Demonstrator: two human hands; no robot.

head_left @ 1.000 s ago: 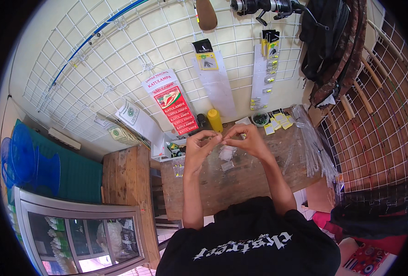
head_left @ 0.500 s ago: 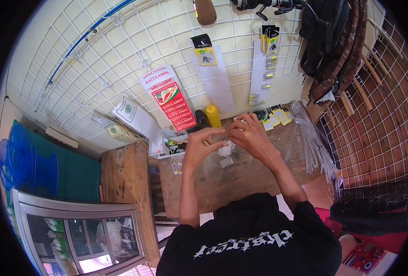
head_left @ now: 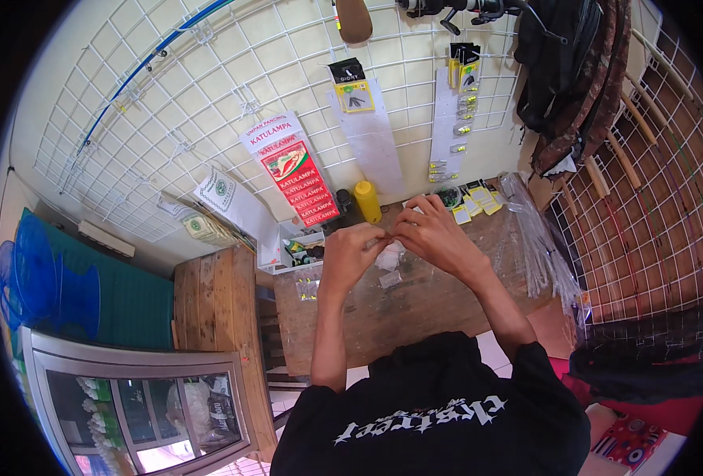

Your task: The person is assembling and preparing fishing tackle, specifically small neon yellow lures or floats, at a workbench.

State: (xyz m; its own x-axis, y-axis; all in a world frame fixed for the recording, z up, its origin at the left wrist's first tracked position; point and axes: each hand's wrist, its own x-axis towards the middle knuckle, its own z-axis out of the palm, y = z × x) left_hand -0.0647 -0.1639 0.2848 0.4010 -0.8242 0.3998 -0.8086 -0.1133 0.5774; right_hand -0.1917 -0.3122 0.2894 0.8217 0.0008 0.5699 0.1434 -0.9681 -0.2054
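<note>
Above the wooden table [head_left: 446,309], my left hand [head_left: 357,252] and my right hand [head_left: 429,234] meet fingertip to fingertip. Both are closed in a pinch, and whatever lies between the fingers is too small to make out. Just under them on the tabletop are a crumpled clear plastic bag [head_left: 393,255] and a small clear packet [head_left: 389,279]. To the left of my left hand lie several small clear packets with yellow-green bits [head_left: 307,289].
Behind my hands stand a yellow bottle [head_left: 367,201] and a white box of small items [head_left: 292,252]. Yellow cards [head_left: 480,198] and clear plastic tubes [head_left: 526,238] lie to the right. A white wire grid [head_left: 232,79] with hanging packets covers the wall. At lower left is a glass cabinet [head_left: 137,361].
My left hand has moved right, and its fingers, spread apart before, are now pinched together against my right fingertips. My right hand has hardly moved.
</note>
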